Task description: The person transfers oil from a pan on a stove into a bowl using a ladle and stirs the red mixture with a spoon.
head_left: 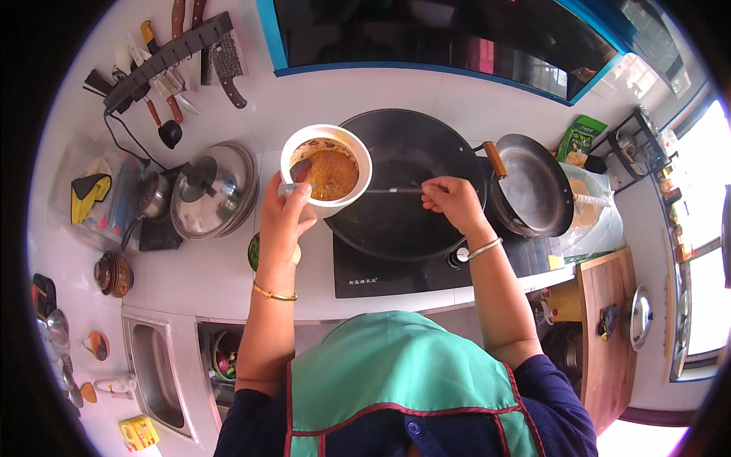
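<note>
My left hand [285, 217] grips a white bowl [364, 177] from its near left side, with the thumb at the rim. Orange-brown sauce [335, 174] with darker bits lies inside. The bowl is tilted a little and held over the left edge of a large black wok [396, 225]. My right hand [454, 202] is closed on the end of a long thin handle [394, 190], which runs left across the wok to the bowl. The far end of this utensil is hidden or too unclear to name. The wok rests on a black cooktop [411, 283].
A second pan [531, 185] with a wooden handle stands right of the wok. Stacked metal lids [213, 194] sit at left. Knives and a ladle hang from a wall rack [167, 61]. A green packet [581, 139] is at back right, a sink [158, 373] at lower left.
</note>
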